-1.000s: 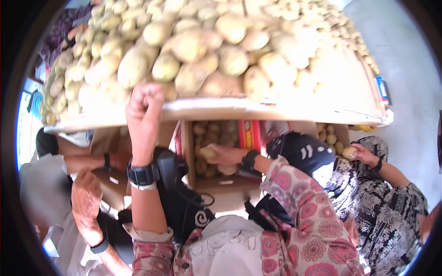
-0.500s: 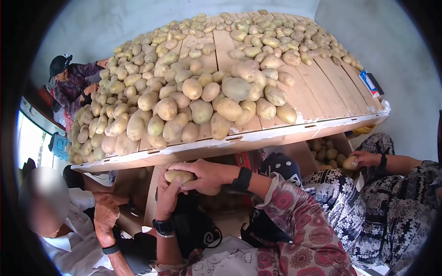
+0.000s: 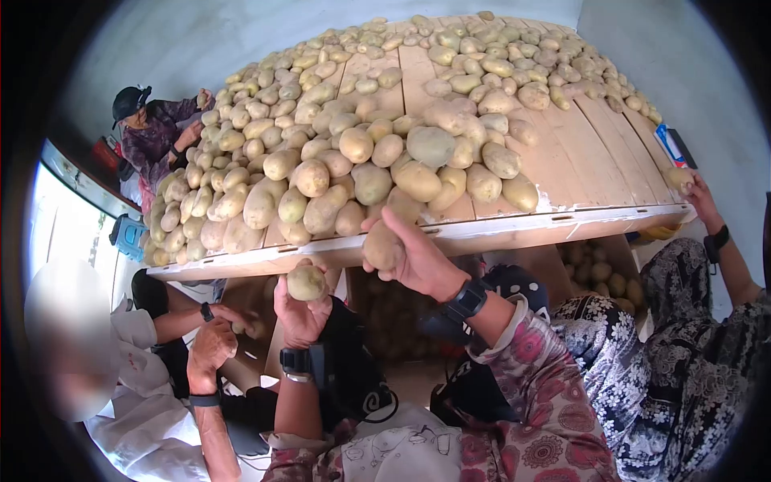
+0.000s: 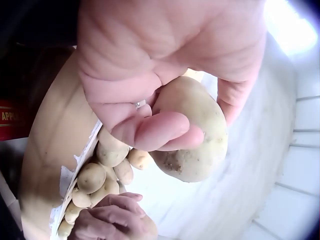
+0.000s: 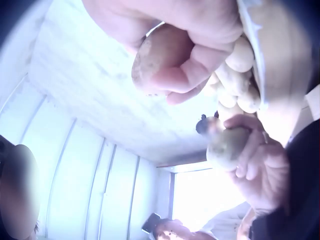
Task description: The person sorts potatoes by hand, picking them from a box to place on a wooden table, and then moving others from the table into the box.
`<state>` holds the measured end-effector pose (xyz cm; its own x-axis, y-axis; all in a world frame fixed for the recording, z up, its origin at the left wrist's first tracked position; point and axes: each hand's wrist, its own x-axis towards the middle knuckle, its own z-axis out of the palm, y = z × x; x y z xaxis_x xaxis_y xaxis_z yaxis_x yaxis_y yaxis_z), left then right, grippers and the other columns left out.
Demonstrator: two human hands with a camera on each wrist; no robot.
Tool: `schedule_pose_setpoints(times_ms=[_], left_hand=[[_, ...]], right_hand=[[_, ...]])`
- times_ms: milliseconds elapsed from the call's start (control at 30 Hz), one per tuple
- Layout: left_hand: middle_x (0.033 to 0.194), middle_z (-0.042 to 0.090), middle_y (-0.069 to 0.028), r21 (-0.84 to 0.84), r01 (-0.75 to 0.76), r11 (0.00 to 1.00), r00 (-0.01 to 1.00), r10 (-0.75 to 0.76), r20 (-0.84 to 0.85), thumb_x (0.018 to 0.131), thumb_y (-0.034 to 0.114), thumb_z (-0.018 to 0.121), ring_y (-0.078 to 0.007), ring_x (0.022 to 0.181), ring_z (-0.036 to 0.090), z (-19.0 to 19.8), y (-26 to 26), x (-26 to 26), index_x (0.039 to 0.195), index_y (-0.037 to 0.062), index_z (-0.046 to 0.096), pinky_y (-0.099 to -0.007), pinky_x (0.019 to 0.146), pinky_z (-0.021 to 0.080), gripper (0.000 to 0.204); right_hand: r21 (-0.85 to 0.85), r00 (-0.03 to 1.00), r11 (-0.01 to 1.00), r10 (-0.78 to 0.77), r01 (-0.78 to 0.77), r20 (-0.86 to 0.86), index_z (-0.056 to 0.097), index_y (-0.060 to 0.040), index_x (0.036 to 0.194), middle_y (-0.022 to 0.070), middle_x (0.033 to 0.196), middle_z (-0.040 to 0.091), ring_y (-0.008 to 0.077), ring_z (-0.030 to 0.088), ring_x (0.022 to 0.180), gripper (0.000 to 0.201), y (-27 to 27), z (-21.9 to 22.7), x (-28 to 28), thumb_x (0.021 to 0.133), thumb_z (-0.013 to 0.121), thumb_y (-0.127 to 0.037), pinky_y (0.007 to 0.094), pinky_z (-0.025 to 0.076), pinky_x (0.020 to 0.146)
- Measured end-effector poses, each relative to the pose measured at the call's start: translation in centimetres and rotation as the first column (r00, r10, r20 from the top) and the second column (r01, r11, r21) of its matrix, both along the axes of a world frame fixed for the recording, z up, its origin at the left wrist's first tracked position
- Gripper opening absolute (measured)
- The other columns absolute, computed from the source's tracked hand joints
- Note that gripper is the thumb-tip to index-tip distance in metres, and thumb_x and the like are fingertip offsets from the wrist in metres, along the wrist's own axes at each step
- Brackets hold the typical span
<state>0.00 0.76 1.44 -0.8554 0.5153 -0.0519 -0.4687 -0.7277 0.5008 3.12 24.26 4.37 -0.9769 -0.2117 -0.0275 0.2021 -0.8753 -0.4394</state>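
Note:
In the head view, my left hand (image 3: pixel 299 320) grips a roundish potato (image 3: pixel 306 283) just below the table's front edge. The left wrist view shows that potato (image 4: pixel 200 125) with a dark brown patch near its end, and curled fingers round it. My right hand (image 3: pixel 426 261), a little higher and to the right, holds a second, browner potato (image 3: pixel 384 245) at the edge of the board. Seen from the right wrist, thumb and fingers wrap this potato (image 5: pixel 162 55), while the left hand's potato (image 5: pixel 227 147) is beyond. The two hands are apart.
Potatoes (image 3: pixel 312 177) lie heaped across the slatted table (image 3: pixel 594 153). Below its edge stand cardboard boxes, one with potatoes (image 3: pixel 598 273) at right. People sit close on both sides; the right neighbour's hand (image 3: pixel 700 197) is at the table corner. Another person (image 3: pixel 152 132) works at the far left.
First my right hand held a potato in the box and my left was over the table edge. Then both met round one potato. Now they have separated, each with a potato.

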Motion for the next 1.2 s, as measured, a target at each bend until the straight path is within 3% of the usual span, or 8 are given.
schedule_pose_setpoints(times_ms=[67,200,300,633,800,1000,1133,1200], left_hand=[[0.111,0.05,-0.0145,0.062,0.07,0.996,0.998,-0.07,0.005,0.09,0.042,0.044,-0.0094,0.052,0.04,0.0,-0.5,-0.2,0.121,0.0021,0.044,-0.0213,0.046,0.036,0.051],[0.107,0.05,-0.014,0.098,0.118,0.988,0.992,-0.122,0.027,0.09,0.043,0.043,-0.0092,0.05,0.04,0.3,-0.9,-0.5,0.119,-0.0001,0.045,-0.0201,0.043,0.034,0.052],[0.107,0.05,-0.0146,0.129,0.141,0.982,0.99,-0.14,-0.011,0.089,0.041,0.045,-0.0099,0.05,0.041,0.1,-1.2,-0.6,0.119,-0.0004,0.046,-0.0204,0.042,0.035,0.052],[0.115,0.049,-0.018,0.088,0.056,0.995,0.998,-0.054,-0.025,0.081,0.033,0.054,-0.0111,0.056,0.042,0.6,-1.2,-0.4,0.122,-0.002,0.043,-0.0215,0.048,0.037,0.055],[0.117,0.047,-0.0194,0.122,0.091,0.988,0.996,-0.092,0.004,0.08,0.031,0.055,-0.0112,0.056,0.042,0.4,-1.0,-0.5,0.123,-0.0028,0.043,-0.0213,0.049,0.037,0.056],[0.117,0.048,-0.0177,0.065,0.052,0.997,0.998,-0.05,-0.024,0.081,0.034,0.053,-0.0116,0.056,0.046,-0.1,-1.9,-0.9,0.126,-0.0008,0.041,-0.0199,0.049,0.04,0.058],[0.122,0.045,-0.0191,0.101,0.11,0.989,0.994,-0.108,-0.021,0.083,0.033,0.053,-0.0102,0.06,0.046,-0.1,-2.9,-1.4,0.127,-0.0025,0.04,-0.018,0.053,0.042,0.058],[0.123,0.043,-0.0193,0.179,0.139,0.974,0.989,-0.128,-0.069,0.084,0.028,0.055,-0.0093,0.06,0.044,-0.5,-3.2,-1.8,0.125,-0.0085,0.037,-0.019,0.054,0.04,0.058]], right_hand=[[0.181,0.979,0.978,0.134,-0.106,-0.154,0.049,-0.0068,0.109,0.0092,0.086,0.061,0.0208,0.063,0.073,0.043,-0.5,-0.9,0.3,0.092,0.041,-0.046,0.0279,0.05,0.05],[-0.13,0.997,0.989,0.063,-0.068,-0.043,0.04,-0.0044,0.123,0.0164,0.12,0.051,0.0346,0.05,0.112,0.046,1.5,0.8,-0.2,0.093,0.04,-0.039,0.0441,0.048,0.088],[-0.199,0.991,0.978,0.031,-0.057,-0.132,0.034,-0.0047,0.13,0.0186,0.129,0.043,0.0397,0.042,0.12,0.046,2.0,0.7,-0.4,0.093,0.04,-0.031,0.0488,0.038,0.097],[0.088,0.967,0.994,-0.035,0.059,-0.254,0.038,-0.0058,0.128,0.0098,0.118,0.052,0.03,0.052,0.109,0.051,2.2,1.0,-0.8,0.091,0.046,-0.04,0.0452,0.044,0.089],[-0.274,0.997,0.962,-0.026,0.004,-0.075,0.048,-0.0098,0.112,0.0115,0.109,0.058,0.025,0.058,0.096,0.051,2.1,0.5,-1.1,0.086,0.049,-0.054,0.0382,0.05,0.075],[0.005,0.997,0.999,-0.05,0.05,-0.053,0.054,-0.0101,0.09,0.0042,0.077,0.056,0.0164,0.055,0.068,0.04,0.8,-0.6,-1.4,0.089,0.047,-0.05,0.0328,0.048,0.06],[0.188,0.997,0.979,-0.074,0.078,-0.03,0.051,-0.0074,0.097,0.011,0.093,0.057,0.0231,0.057,0.09,0.044,0.9,-1.6,-1.1,0.089,0.044,-0.05,0.04,0.049,0.079],[0.008,0.993,0.994,0.114,-0.113,-0.026,0.049,-0.005,0.104,0.0157,0.106,0.055,0.0284,0.054,0.105,0.039,1.8,-1.7,-0.7,0.091,0.045,-0.042,0.046,0.046,0.088]])
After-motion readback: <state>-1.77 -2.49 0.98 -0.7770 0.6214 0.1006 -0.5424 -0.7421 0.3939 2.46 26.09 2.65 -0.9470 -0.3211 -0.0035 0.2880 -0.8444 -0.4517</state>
